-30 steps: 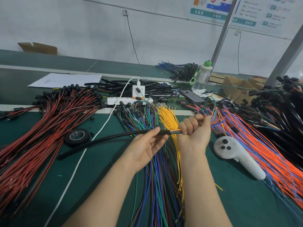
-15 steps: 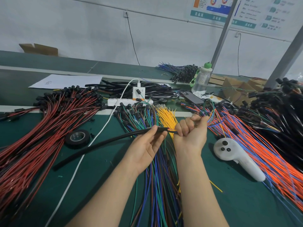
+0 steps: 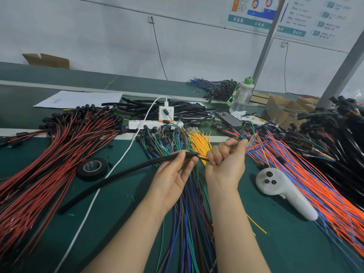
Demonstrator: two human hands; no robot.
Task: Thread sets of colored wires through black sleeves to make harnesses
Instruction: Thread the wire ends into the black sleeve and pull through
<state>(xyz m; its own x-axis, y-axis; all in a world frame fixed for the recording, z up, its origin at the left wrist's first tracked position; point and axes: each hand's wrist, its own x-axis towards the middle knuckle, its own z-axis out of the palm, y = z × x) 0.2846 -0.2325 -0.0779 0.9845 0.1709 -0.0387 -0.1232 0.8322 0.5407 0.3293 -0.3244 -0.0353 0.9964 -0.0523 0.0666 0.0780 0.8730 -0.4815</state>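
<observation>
On wall, poster [image 3: 256,16] illegible; left hand [image 3: 173,174] pinches black sleeve [image 3: 126,171].

The left hand [image 3: 173,174] pinches the black sleeve [image 3: 118,174]; the right hand [image 3: 226,156] clenches colored wires [image 3: 250,146] at its mouth.

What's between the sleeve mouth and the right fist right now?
In the head view, only a short exposed run of colored wires bridges the end of the black sleeve and the right hand.
</observation>
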